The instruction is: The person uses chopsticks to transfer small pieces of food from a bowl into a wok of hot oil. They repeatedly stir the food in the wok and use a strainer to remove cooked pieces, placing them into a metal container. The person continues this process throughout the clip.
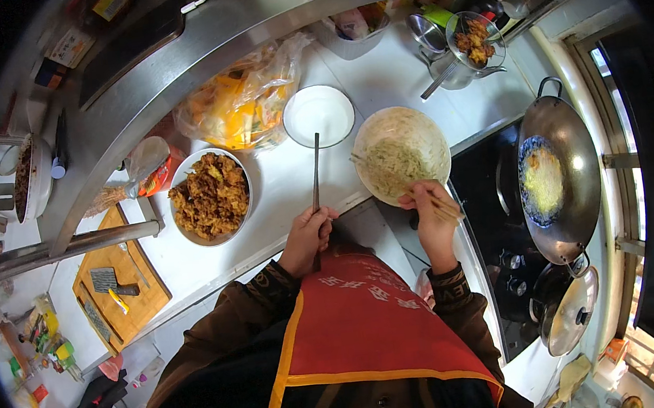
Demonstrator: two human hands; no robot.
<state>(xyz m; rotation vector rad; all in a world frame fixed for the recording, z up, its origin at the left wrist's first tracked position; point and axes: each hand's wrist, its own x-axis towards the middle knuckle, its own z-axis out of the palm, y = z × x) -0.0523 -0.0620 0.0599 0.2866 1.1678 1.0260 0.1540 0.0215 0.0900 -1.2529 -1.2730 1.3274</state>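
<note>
My left hand is closed around a long, thin dark utensil handle, held upright in front of my red apron. The utensil's lower end is hidden. Between the fingers of my right hand are wooden chopsticks, at the near rim of a bowl of pale shredded mixture. Farther back stands a white bowl with a dark rim. To the left, another white bowl is heaped with browned fried pieces. In the wok at right, a pale golden mass sits in bubbling oil.
A strainer of fried pieces rests over a metal pot at the back right. Below the wok is a black stove, with a glass lid nearer. A cleaver lies on a cutting board. A steel shelf overhangs the counter.
</note>
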